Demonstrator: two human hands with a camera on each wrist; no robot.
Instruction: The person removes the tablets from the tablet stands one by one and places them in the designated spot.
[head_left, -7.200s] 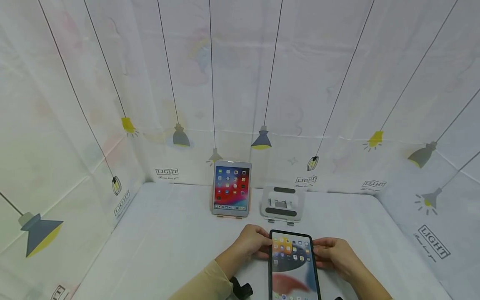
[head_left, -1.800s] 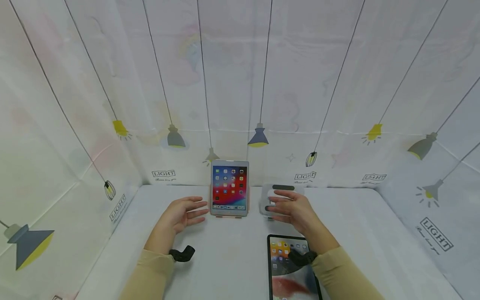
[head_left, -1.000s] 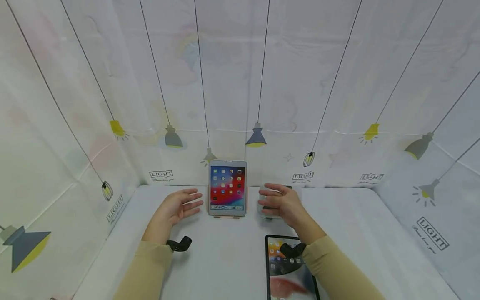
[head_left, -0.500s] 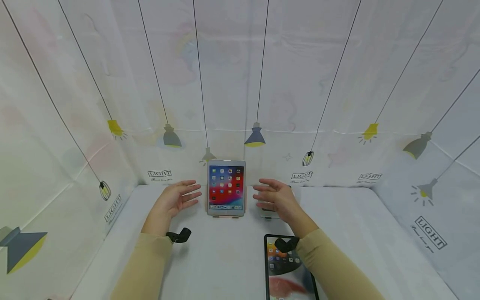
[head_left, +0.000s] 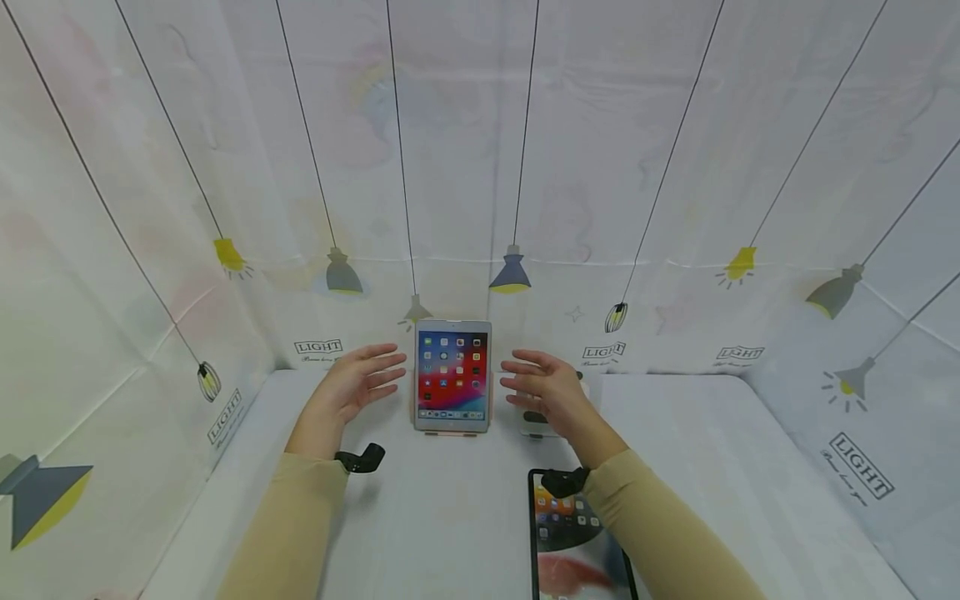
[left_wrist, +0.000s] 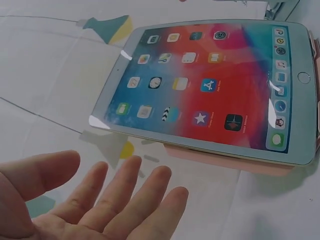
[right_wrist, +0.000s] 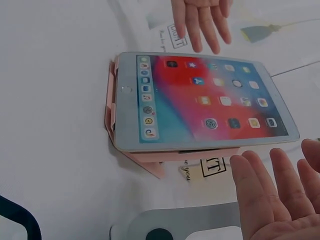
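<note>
A small white-framed tablet (head_left: 452,377) leans upright on a pink stand (right_wrist: 150,159), its home screen lit. My left hand (head_left: 358,385) is held just off the tablet's left side, fingers straight and apart from it. In the left wrist view, the thumb and fingers (left_wrist: 150,200) spread below the tablet's edge, holding nothing. On the other side, my right hand (head_left: 546,388) faces the tablet with straight, empty fingers. That hand partly hides a grey-white tablet stand (right_wrist: 185,220) behind it.
A larger black-framed tablet (head_left: 573,542) lies face up near the front, partly under my right forearm. Black wrist cameras (head_left: 362,458) are strapped to both wrists. White cloth walls printed with lamps (head_left: 512,271) enclose the white table (head_left: 435,517).
Earlier both hands held the sides of the black-framed tablet; they have let it go and moved forward to the small tablet. Lately they have edged inward, toward its sides.
</note>
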